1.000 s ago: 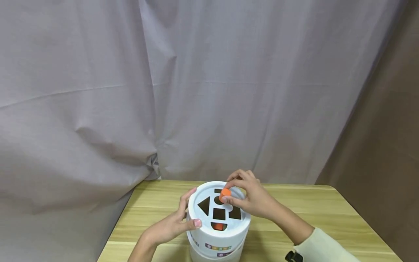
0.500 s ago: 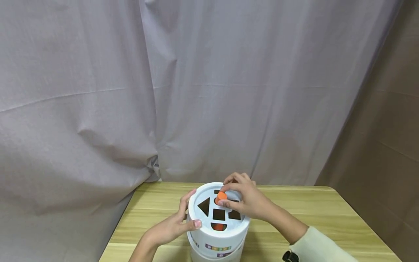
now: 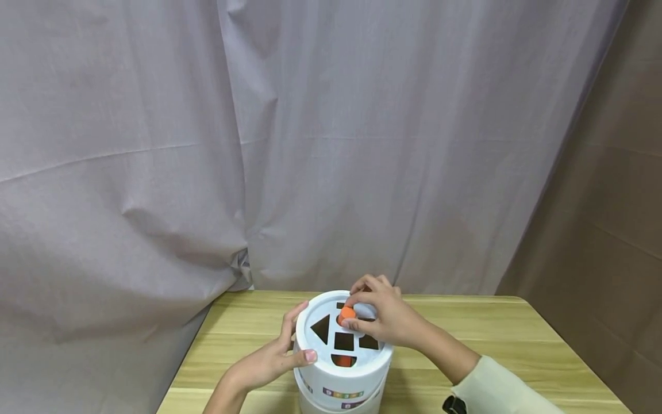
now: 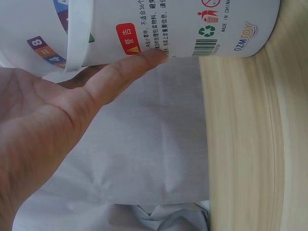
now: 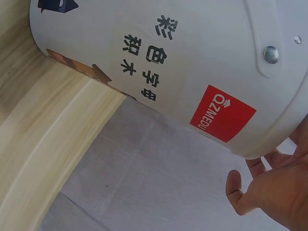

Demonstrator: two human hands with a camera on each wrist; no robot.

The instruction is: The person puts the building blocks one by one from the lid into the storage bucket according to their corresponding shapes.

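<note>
A white bucket with a shape-sorter lid stands on the wooden table. The lid has triangle, square and other cut-outs. My left hand holds the bucket's left side, thumb on the lid rim and fingers against the wall. In the left wrist view a finger lies on the printed bucket wall. My right hand pinches a small orange cylinder at the round hole near the lid's far side. The right wrist view shows the bucket wall and part of that hand.
A grey curtain hangs right behind the table and drapes past its left edge. A brown wall stands to the right. Bare tabletop stretches to the bucket's right. An orange piece shows through the lid's near semicircle hole.
My right hand has lowered the orange cylinder a little, from above the lid down into the mouth of the round hole. The left hand stays on the bucket.
</note>
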